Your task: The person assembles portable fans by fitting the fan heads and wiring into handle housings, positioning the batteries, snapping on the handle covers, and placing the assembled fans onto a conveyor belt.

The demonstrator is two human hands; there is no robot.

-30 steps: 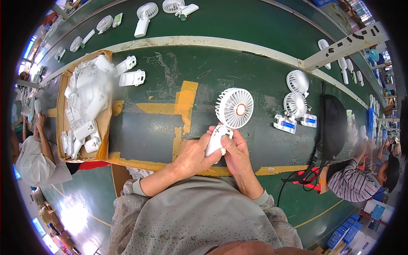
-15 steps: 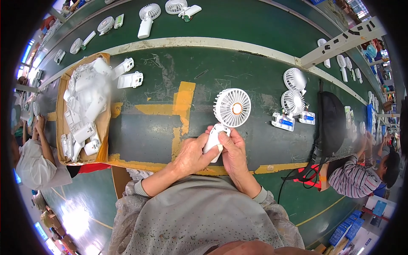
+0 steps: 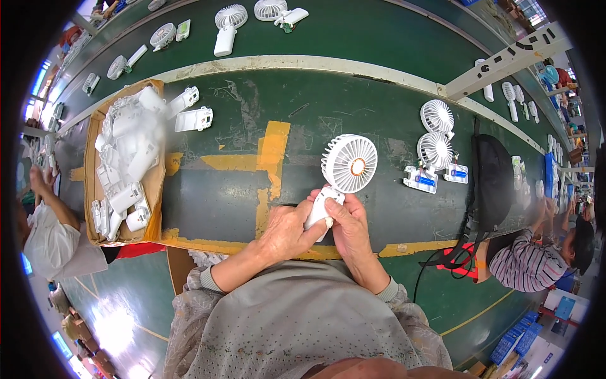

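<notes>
A white handheld fan (image 3: 351,164) with a round grille and an orange-ringed centre is held over the near edge of the bench. My left hand (image 3: 289,228) grips its handle from the left side, fingers partly behind it. On the other side my right hand (image 3: 349,228) is closed around the same handle, with the thumb pressed on its front. Most of the handle's lower end is hidden by my fingers. To the right on the bench lie two fans (image 3: 435,150) with opened handles, showing blue batteries (image 3: 427,180) and thin wires.
A cardboard box (image 3: 159,189) full of white plastic housings stands at left, with two loose housings (image 3: 194,119) beside it. A black bag (image 3: 493,183) lies at right. Behind a pale rail (image 3: 315,62), a green conveyor (image 3: 379,38) carries fans. Co-workers sit at both sides.
The fan in my hands has shifted slightly right and its head has turned a little. Fans on the conveyor have moved to the right. The left co-worker's arm has moved.
</notes>
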